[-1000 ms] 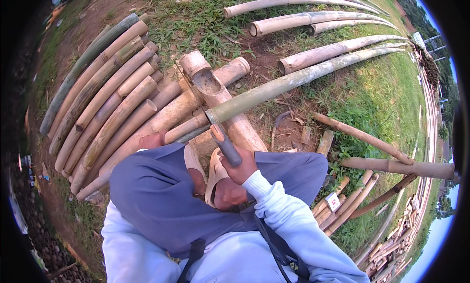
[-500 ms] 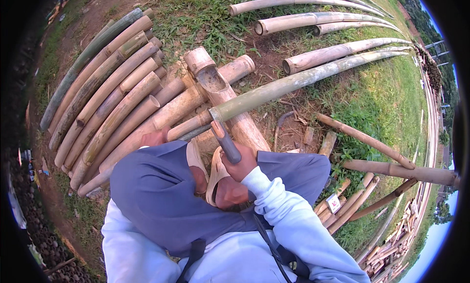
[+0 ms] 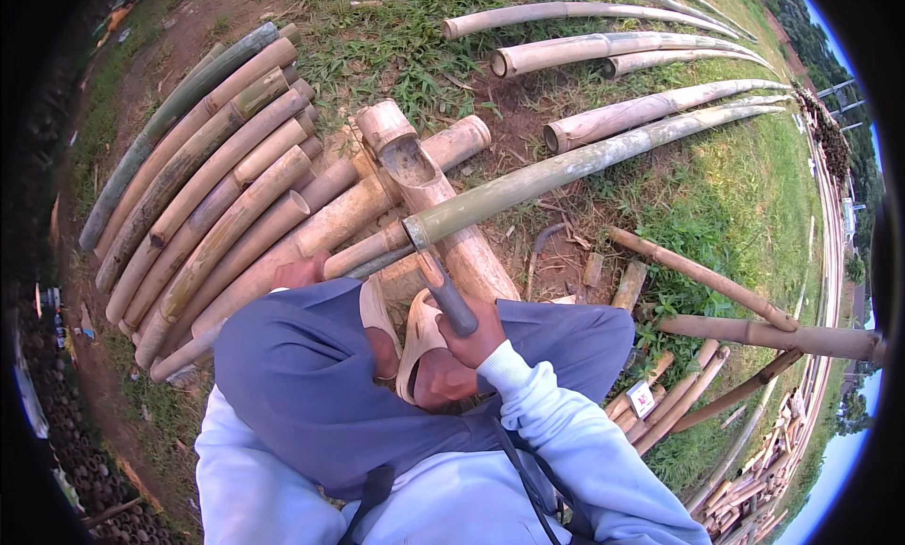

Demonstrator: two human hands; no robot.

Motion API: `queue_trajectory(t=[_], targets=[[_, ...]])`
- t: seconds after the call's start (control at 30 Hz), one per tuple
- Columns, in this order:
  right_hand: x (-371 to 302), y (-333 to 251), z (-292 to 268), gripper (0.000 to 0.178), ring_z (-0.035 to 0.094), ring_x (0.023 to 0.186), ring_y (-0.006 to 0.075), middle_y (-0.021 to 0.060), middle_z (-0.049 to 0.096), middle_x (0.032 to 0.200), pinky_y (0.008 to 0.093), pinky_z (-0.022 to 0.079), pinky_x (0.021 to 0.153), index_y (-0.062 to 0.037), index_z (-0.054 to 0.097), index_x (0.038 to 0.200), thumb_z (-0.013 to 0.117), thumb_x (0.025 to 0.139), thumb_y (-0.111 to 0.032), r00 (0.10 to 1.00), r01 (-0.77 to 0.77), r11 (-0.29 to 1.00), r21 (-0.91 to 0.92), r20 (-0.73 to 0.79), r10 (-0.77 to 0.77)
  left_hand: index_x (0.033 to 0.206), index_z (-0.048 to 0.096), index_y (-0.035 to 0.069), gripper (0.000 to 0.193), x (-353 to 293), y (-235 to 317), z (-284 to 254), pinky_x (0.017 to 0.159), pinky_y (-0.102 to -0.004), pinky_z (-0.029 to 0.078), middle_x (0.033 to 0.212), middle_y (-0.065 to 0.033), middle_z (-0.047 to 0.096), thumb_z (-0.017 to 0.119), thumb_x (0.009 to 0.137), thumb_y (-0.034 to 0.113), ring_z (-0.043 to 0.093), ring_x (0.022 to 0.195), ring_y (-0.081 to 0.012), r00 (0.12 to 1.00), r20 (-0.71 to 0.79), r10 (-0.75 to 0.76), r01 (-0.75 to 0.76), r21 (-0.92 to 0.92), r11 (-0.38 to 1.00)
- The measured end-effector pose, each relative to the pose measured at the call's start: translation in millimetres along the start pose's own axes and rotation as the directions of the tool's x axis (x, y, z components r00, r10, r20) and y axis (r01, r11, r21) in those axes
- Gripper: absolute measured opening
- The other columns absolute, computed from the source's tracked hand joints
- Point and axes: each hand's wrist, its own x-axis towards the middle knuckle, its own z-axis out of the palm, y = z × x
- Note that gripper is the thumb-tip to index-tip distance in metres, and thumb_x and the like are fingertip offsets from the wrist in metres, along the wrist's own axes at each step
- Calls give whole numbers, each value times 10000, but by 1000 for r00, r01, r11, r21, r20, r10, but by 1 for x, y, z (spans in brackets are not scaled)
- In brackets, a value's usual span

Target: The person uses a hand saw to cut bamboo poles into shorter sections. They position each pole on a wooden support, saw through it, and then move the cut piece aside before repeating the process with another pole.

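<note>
My right hand [image 3: 475, 334] is closed around the dark grey, round handle of a tool [image 3: 454, 309] with a brown wooden neck. The neck reaches up to the cut end of a long green bamboo pole [image 3: 528, 189]; I cannot make out the tool's working end. A narrower tan bamboo piece [image 3: 368, 250] meets that end from the left. My left hand [image 3: 300, 272] is closed on the tan piece's left part, its fingers partly hidden beside my knee. Under the joint lies a thick bamboo support [image 3: 476, 257] with a notch cut near its far end.
Several cut bamboo lengths [image 3: 203, 168] lie side by side at the left. Long poles [image 3: 613, 45] stretch across the grass at the far right. A bamboo frame [image 3: 764, 333] stands at the right, near a small white card [image 3: 640, 400]. A curved dark tool [image 3: 539, 243] lies on the ground.
My right hand and the tool have drawn a little toward me and to the right. The left hand still grips the tan bamboo piece, and the view has shifted slightly.
</note>
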Motion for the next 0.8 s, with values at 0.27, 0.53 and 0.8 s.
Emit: queue_trajectory(t=[0.27, 0.53, 0.8], targets=[[-84, -23, -29, 371, 714, 828, 173, 126, 723, 893, 311, 543, 783, -17, 684, 1220, 703, 849, -23, 985, -151, 988, 43, 89, 146, 994, 586, 71, 408, -7, -13, 5, 694, -544, 488, 788, -236, 689, 667, 851, 445, 669, 775, -464, 1000, -12, -20, 19, -12, 1000], [-4, 19, 11, 223, 655, 748, 445, 212, 657, 800, 407, 529, 669, -13, 664, 1034, 691, 818, -65, 997, 62, 997, 42, -47, -60, 1009, 603, 78, 420, 2, -7, 13, 698, -544, 489, 791, -234, 689, 658, 858, 466, 670, 782, -460, 999, -11, 37, -37, -58, 998], [-111, -35, -35, 307, 708, 719, 182, 119, 696, 796, 318, 544, 688, -13, 702, 1126, 724, 820, -27, 996, -93, 995, 33, 0, 93, 1034, 616, 83, 449, -14, -7, -1, 706, -540, 495, 804, -231, 694, 655, 861, 495, 680, 798, -449, 999, -4, -37, 37, -24, 999]])
